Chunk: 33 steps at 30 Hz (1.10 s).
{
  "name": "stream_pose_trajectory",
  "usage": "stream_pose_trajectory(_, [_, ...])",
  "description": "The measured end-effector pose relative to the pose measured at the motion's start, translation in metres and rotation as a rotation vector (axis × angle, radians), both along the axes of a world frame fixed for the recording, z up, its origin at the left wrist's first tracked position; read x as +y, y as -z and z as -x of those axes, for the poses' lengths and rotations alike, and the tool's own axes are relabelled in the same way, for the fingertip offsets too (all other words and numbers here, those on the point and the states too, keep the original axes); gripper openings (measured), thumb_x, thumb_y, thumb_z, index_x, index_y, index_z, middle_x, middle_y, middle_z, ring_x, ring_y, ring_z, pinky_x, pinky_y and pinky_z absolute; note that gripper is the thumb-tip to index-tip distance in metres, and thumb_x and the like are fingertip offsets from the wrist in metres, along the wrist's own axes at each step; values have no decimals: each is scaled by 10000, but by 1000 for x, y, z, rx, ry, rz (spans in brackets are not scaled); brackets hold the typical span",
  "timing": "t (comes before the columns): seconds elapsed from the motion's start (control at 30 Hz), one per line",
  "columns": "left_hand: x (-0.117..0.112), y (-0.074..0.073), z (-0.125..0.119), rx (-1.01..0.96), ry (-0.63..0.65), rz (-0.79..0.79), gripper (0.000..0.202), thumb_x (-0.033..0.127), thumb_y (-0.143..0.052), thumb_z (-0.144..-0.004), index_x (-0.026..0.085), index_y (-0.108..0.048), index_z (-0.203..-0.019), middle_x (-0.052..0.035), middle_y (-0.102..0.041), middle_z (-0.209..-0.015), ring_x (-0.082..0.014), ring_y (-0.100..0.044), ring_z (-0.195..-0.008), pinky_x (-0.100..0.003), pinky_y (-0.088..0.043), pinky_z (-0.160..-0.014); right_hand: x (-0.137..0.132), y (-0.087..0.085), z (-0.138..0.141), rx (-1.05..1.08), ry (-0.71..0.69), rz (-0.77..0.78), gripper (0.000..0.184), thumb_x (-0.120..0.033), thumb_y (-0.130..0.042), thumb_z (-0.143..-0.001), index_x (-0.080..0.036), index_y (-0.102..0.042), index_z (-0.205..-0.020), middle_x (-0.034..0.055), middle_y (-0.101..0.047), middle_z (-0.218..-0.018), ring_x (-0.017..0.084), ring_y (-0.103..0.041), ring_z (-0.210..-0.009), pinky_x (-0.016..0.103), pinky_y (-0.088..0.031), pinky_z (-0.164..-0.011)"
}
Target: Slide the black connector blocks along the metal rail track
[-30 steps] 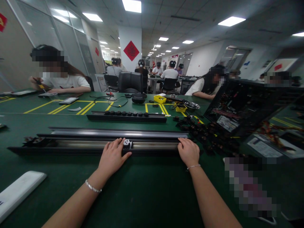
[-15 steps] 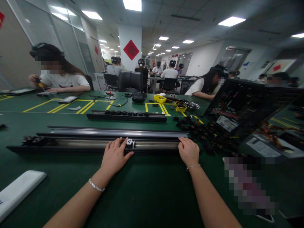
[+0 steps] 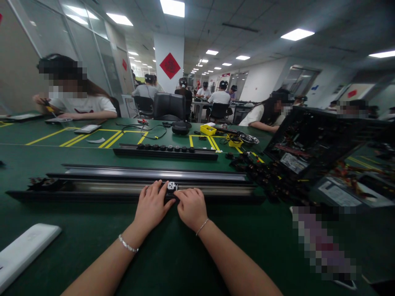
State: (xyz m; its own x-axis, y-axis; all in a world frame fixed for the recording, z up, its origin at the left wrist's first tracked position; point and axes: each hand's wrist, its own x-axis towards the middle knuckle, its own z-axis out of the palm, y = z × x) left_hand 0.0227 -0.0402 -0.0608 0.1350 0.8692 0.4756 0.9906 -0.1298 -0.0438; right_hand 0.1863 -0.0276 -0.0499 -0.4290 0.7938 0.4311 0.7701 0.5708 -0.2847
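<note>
A long black and silver rail (image 3: 108,187) lies across the green table (image 3: 173,250) in front of me. A small black and white socket module (image 3: 172,186) sits in the rail's channel near its middle. My left hand (image 3: 152,205) rests on the rail's near edge with its fingertips against the module's left side. My right hand (image 3: 191,206) lies beside it, fingers touching the module's right side and the rail. Whether either hand grips the module is unclear.
A second black strip with round sockets (image 3: 165,151) lies farther back. Loose black parts (image 3: 262,172) and an open black case (image 3: 311,144) stand at the right. A white flat piece (image 3: 24,248) lies near left. Yellow bins (image 3: 207,129) and other people sit beyond.
My right hand has slid left from the rail's right end to the module beside my left hand. The left hand and module shifted slightly right.
</note>
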Motion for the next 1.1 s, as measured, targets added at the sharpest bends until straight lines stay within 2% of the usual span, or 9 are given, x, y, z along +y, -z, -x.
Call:
stream_pose_trajectory(0.3, [0,-1,-2,-5,5,0,575,495,-434,-834,188,-446,-1320,-168,-510,-1307,-298,-469,-1187,-454,-323,-976,-1,0,-3,-49,8,2,315,-203,-483,-796,-275,-572,-1089,20,-637,-983,180,-502,-987,367,-230,-988])
stream_pose_trajectory(1.1, [-1,-3,-1,-9,-9,18,581,507,-423,-834,199,-436,-1326,-160,-503,-1317,-291,-458,-1201,-449,-320,-989,-2,-5,-11,-85,6,13,336,-195,-476,-804,-268,-568,-1119,26,-631,-1010,172,-495,-1016,364,-226,-1025])
